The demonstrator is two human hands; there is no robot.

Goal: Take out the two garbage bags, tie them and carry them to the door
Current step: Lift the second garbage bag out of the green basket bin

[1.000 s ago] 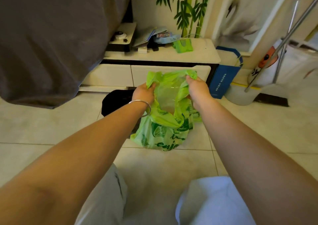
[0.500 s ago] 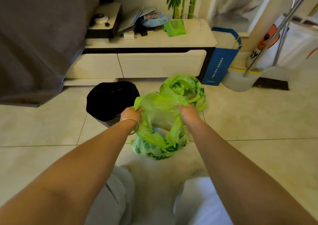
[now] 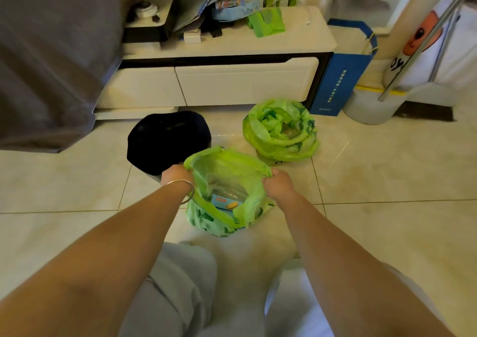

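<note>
Both hands grip the near bag's [image 3: 219,207] rim — left hand [image 3: 175,175] on its left edge, right hand [image 3: 277,184] on its right, mouth pulled wide. Bag has come down from mid-air since a second ago and looks floor-level now, so tying is next. Black bin [image 3: 167,138] sits just left; second bag [image 3: 280,130] untied behind — cabinet [image 3: 232,83] beyond, nothing blocking.

near bag [image 3: 219,220] on floor [image 3: 387,182] between both hands; bin [image 3: 165,140] behind-left, second bag [image 3: 280,130] behind-right, cabinet [image 3: 232,83] behind both.
</note>
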